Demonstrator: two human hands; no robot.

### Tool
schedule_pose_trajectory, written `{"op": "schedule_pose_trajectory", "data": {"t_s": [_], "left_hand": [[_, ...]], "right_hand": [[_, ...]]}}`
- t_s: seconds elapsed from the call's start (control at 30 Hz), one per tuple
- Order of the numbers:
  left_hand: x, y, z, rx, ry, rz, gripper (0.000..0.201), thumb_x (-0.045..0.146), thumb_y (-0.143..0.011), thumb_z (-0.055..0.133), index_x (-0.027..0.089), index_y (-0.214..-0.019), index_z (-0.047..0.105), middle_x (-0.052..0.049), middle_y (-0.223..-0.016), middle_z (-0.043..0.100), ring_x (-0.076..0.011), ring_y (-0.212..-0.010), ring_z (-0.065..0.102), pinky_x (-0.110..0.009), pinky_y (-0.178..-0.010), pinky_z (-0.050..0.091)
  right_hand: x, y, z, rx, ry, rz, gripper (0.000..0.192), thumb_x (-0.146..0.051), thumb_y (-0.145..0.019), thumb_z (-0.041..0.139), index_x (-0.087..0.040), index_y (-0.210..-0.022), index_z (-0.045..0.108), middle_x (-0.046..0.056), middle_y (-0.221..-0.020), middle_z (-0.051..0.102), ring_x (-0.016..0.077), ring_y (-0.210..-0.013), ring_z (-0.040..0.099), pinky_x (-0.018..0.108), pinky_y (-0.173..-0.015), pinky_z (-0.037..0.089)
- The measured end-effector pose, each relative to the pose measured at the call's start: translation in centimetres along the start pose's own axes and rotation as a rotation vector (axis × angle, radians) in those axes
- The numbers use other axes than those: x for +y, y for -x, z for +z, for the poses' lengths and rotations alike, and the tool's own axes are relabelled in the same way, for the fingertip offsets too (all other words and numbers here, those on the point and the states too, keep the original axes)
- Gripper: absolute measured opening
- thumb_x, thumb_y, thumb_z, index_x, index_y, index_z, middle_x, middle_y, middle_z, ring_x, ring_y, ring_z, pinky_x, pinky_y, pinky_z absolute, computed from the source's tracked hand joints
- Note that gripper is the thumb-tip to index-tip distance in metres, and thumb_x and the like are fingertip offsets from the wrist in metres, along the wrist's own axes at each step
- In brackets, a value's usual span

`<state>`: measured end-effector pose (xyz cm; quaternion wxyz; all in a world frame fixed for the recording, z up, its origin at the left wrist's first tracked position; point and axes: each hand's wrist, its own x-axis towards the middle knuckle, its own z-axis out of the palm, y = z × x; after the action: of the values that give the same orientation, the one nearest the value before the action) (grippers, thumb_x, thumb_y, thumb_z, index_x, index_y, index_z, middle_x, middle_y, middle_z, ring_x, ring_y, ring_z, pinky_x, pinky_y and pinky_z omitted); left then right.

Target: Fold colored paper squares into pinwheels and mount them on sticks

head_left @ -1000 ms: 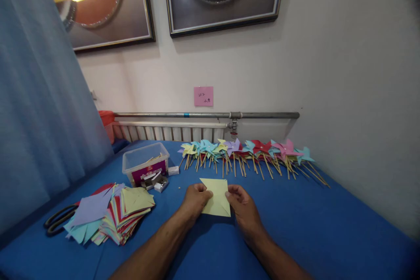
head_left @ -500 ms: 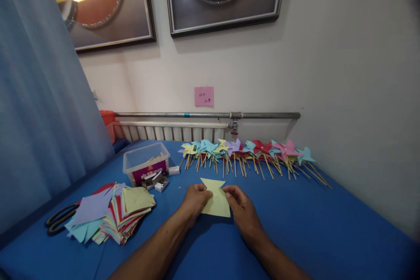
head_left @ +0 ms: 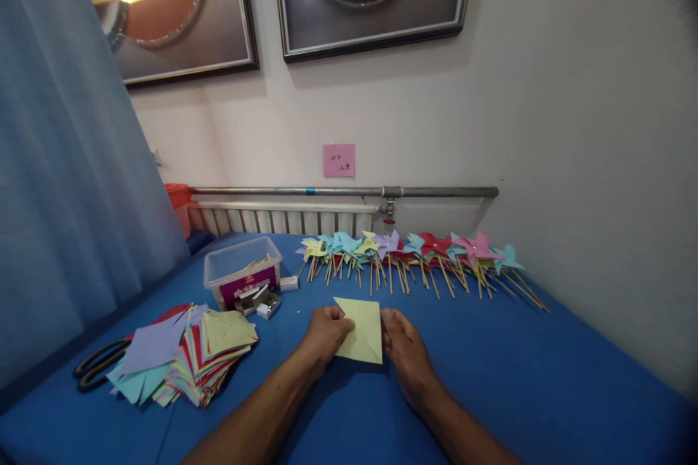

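A yellow paper square (head_left: 363,330) lies on the blue table (head_left: 523,378) in front of me. My left hand (head_left: 326,334) pinches its left edge. My right hand (head_left: 403,349) rests at its right edge, fingertips touching the paper. A crease or cut line runs across the sheet towards its lower right corner.
A stack of coloured paper squares (head_left: 185,352) lies at the left, with black scissors (head_left: 98,363) beside it. A clear plastic box (head_left: 243,276) and small white boxes (head_left: 262,303) stand behind. A row of finished pinwheels on sticks (head_left: 414,258) lines the back edge near the radiator (head_left: 283,218).
Half a second ago the paper's upper right corner was folded inward under my right fingers. Now the sheet lies flat again and my right hand has shifted to its right edge.
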<state>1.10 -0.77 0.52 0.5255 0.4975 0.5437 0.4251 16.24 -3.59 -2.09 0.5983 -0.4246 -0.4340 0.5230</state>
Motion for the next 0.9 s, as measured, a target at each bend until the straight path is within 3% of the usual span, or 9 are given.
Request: {"op": "schedule_pose_trajectory", "data": {"t_s": [0.27, 0.43, 0.57, 0.9], "left_hand": [[-0.1, 0.4, 0.2, -0.069, 0.014, 0.0, 0.018, 0.015, -0.065, 0.063, 0.019, -0.057, 0.048, 0.006, -0.048, 0.048, -0.008, -0.043, 0.038, -0.022, -0.046, 0.027], [-0.5, 0.1, 0.2, -0.092, 0.007, 0.016, 0.019, 0.018, -0.065, 0.063, 0.02, -0.056, 0.046, 0.006, -0.047, 0.046, -0.0077, -0.043, 0.036, -0.023, -0.046, 0.026], [-0.9, -0.1, 0.2, -0.099, -0.002, 0.026, 0.022, 0.02, -0.064, 0.065, 0.02, -0.056, 0.045, 0.007, -0.047, 0.045, -0.0067, -0.042, 0.035, -0.023, -0.045, 0.024], [-1.6, -0.3, 0.3, -0.139, -0.028, 0.04, 0.013, 0.02, -0.065, 0.063, 0.019, -0.061, 0.05, 0.004, -0.052, 0.051, -0.0089, -0.046, 0.043, -0.023, -0.047, 0.031]], "right_hand": [[-0.9, 0.4, 0.5, -0.013, -0.242, 0.123, 0.041, -0.048, -0.063, 0.088, -0.022, -0.083, 0.064, 0.001, -0.073, 0.072, 0.0215, -0.069, 0.068, 0.032, -0.064, 0.05], [-1.1, 0.5, 0.6, -0.072, -0.328, 0.131, 0.035, -0.042, -0.064, 0.087, -0.022, -0.077, 0.062, 0.002, -0.079, 0.074, 0.024, -0.079, 0.071, 0.034, -0.07, 0.053], [-1.3, 0.6, 0.8, -0.093, -0.333, 0.134, 0.034, -0.048, -0.071, 0.082, -0.022, -0.083, 0.063, 0.003, -0.082, 0.075, 0.0252, -0.083, 0.071, 0.034, -0.07, 0.054], [-0.6, 0.6, 0.6, -0.108, -0.255, 0.181, 0.041, -0.051, -0.07, 0.084, -0.021, -0.088, 0.064, -0.001, -0.069, 0.068, 0.0152, -0.06, 0.062, 0.027, -0.058, 0.047]]}}
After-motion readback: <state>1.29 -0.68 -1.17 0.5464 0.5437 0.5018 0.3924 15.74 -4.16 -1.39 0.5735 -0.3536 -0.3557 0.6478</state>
